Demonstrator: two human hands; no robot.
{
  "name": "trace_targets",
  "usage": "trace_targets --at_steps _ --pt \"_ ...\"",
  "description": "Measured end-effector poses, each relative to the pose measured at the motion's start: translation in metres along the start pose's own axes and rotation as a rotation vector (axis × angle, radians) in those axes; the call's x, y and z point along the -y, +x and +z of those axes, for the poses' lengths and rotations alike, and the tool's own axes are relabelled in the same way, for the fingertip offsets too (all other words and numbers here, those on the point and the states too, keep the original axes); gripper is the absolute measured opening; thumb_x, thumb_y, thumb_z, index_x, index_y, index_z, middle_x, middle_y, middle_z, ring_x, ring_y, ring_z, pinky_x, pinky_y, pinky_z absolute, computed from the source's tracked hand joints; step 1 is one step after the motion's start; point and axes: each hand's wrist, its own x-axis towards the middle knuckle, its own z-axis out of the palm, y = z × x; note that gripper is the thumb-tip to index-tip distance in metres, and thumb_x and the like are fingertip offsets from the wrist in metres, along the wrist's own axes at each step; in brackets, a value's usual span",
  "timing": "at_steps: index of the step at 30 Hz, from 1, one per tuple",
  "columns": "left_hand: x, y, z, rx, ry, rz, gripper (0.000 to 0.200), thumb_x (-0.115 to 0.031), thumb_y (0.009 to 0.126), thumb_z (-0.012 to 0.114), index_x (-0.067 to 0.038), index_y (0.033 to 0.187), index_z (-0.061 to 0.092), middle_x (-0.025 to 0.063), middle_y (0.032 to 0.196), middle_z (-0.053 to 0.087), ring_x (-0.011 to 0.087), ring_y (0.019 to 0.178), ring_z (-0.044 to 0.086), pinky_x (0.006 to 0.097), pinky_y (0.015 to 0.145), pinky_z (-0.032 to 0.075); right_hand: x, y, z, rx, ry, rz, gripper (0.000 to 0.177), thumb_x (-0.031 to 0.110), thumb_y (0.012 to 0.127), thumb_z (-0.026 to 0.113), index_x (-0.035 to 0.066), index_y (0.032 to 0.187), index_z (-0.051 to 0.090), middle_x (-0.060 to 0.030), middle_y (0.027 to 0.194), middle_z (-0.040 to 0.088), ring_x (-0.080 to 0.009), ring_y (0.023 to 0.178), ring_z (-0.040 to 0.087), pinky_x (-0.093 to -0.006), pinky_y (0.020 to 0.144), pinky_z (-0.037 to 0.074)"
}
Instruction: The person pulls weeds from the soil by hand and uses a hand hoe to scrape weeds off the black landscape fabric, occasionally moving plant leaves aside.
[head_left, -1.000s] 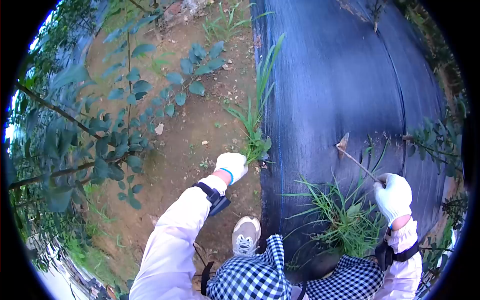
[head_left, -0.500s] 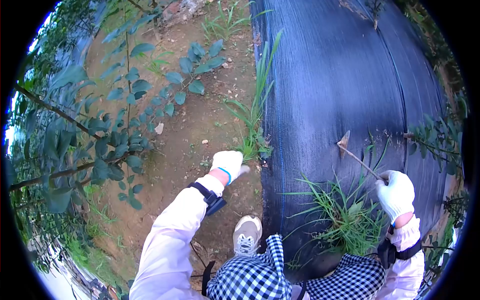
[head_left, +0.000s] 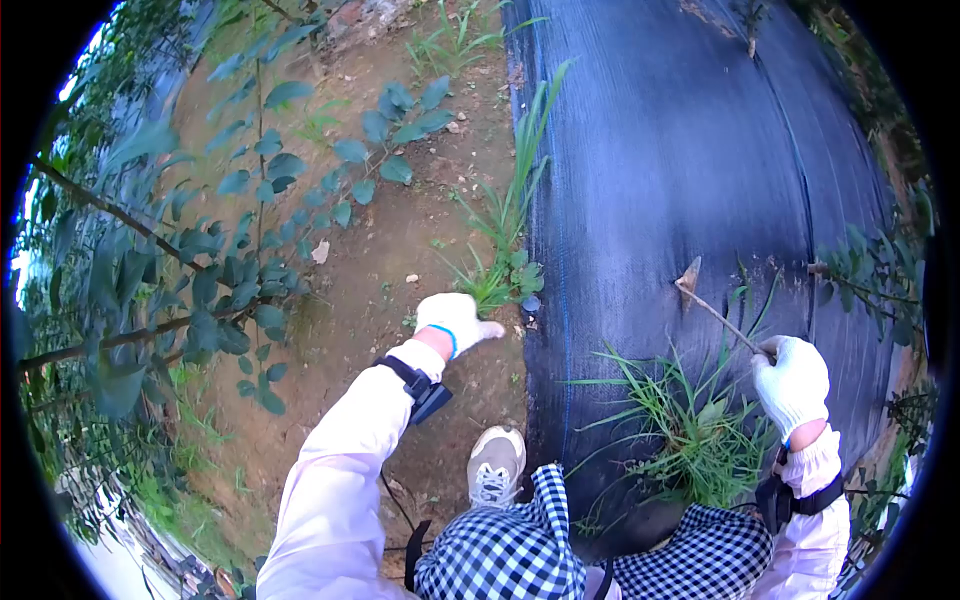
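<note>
My left hand (head_left: 453, 322), in a white knitted glove, is low over the soil just below a tuft of grass (head_left: 487, 288) at the sheet's edge. Its thumb sticks out to the right, apart from the hand; the other fingers are mostly hidden beneath it. I see nothing held in it. My right hand (head_left: 792, 382), gloved the same way, is closed around the thin handle of a small hoe (head_left: 718, 315). The hoe's soil-stained blade (head_left: 688, 282) is over the black ground sheet (head_left: 640, 190). Below it lies a heap of grass (head_left: 700, 445).
Tall grass (head_left: 520, 170) lines the seam between bare soil (head_left: 390, 270) and the sheet. Leafy branches (head_left: 150, 235) reach in from the left, and another leafy branch (head_left: 870, 275) from the right. My shoe (head_left: 495, 465) stands on the soil beside the sheet.
My left hand has shifted slightly left, and its thumb now points out further from the hand. The right hand and hoe have hardly moved.
</note>
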Motion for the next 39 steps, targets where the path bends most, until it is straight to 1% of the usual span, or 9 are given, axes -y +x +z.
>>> trace_targets --at_steps 4,11,18,23,25,26,30,33,39 --pt "-0.008 0.027 0.02 0.045 0.207 0.187 0.045 -0.048 0.079 0.065 -0.006 0.094 0.073 0.0169 0.094 0.071 0.0352 0.092 0.068 0.043 0.081 0.053 -0.001 0.002 0.001 0.004 0.001 -0.001 0.016 0.018 0.076 0.066 0.005 0.081 0.074 -0.0154 0.075 0.069 -0.033 0.074 0.067 -0.0411 0.07 0.052" --pt "0.011 0.035 0.029 0.009 -0.209 0.054 0.044 -0.041 0.077 0.064 -0.004 0.101 0.07 0.0201 0.105 0.068 0.0367 0.1 0.064 0.043 0.088 0.05 -0.002 0.001 0.002 -0.007 -0.011 -0.015 0.016 0.018 0.076 0.066 0.005 0.081 0.074 -0.0157 0.074 0.069 -0.0328 0.074 0.067 -0.0413 0.07 0.052" --pt "0.026 0.034 0.047 -0.029 -0.628 -0.031 0.045 -0.037 0.076 0.069 0.002 0.098 0.069 0.0178 0.091 0.07 0.0301 0.087 0.066 0.0376 0.077 0.049 0.0 0.002 0.0 0.004 -0.009 -0.006 0.017 0.018 0.076 0.066 0.004 0.081 0.073 -0.016 0.074 0.068 -0.0332 0.074 0.067 -0.0412 0.07 0.052" --pt "0.046 0.015 0.091 -0.108 -1.747 -0.183 0.027 -0.02 0.085 0.067 0.001 0.102 0.068 0.0057 0.087 0.068 0.0124 0.079 0.058 0.0281 0.072 0.047 -0.001 0.002 -0.002 0.035 0.044 0.031 0.017 0.017 0.076 0.066 0.004 0.082 0.074 -0.0162 0.075 0.069 -0.0336 0.074 0.067 -0.0408 0.071 0.053" --pt "0.058 0.004 0.085 -0.342 -1.494 -0.093 0.028 -0.02 0.085 0.068 0.001 0.103 0.068 0.0063 0.084 0.068 0.0108 0.076 0.058 0.0288 0.07 0.047 -0.003 0.003 -0.002 0.034 0.029 0.048 0.017 0.017 0.076 0.066 0.003 0.083 0.074 -0.0165 0.075 0.069 -0.0337 0.075 0.067 -0.0407 0.071 0.053" --pt "0.064 0.0 0.079 -0.367 -1.146 -0.098 0.03 -0.028 0.087 0.063 -0.002 0.102 0.067 0.0121 0.087 0.07 0.0246 0.075 0.066 0.0357 0.068 0.051 -0.002 0.002 -0.002 0.036 0.024 0.048 0.018 0.017 0.076 0.066 0.003 0.083 0.074 -0.0166 0.075 0.069 -0.0337 0.075 0.067 -0.0406 0.071 0.053" --pt "0.033 -0.009 0.033 -0.184 -0.406 0.076 0.049 -0.05 0.084 0.06 -0.008 0.106 0.067 0.0214 0.097 0.069 0.0397 0.094 0.065 0.0441 0.082 0.051 -0.002 0.005 -0.004 0.045 0.024 0.034 0.018 0.017 0.076 0.066 0.003 0.084 0.074 -0.017 0.076 0.069 -0.0336 0.076 0.067 -0.0403 0.072 0.053" --pt "-0.004 -0.001 0.003 0.017 0.007 0.047 0.053 -0.054 0.079 0.064 -0.005 0.097 0.071 0.0203 0.096 0.069 0.0376 0.094 0.065 0.044 0.083 0.051 -0.001 0.005 -0.005 0.06 0.022 0.044 0.018 0.018 0.076 0.066 0.003 0.084 0.074 -0.0169 0.077 0.069 -0.0335 0.077 0.067 -0.0404 0.073 0.053" --pt "0.015 0.033 0.04 -0.067 -0.318 0.05 0.043 -0.046 0.081 0.061 -0.005 0.093 0.071 0.0205 0.09 0.069 0.0382 0.092 0.065 0.0454 0.082 0.049 -0.006 0.001 0.002 0.022 0.006 0.018 0.018 0.018 0.076 0.066 0.004 0.083 0.074 -0.0161 0.077 0.069 -0.0334 0.077 0.067 -0.0409 0.074 0.052"
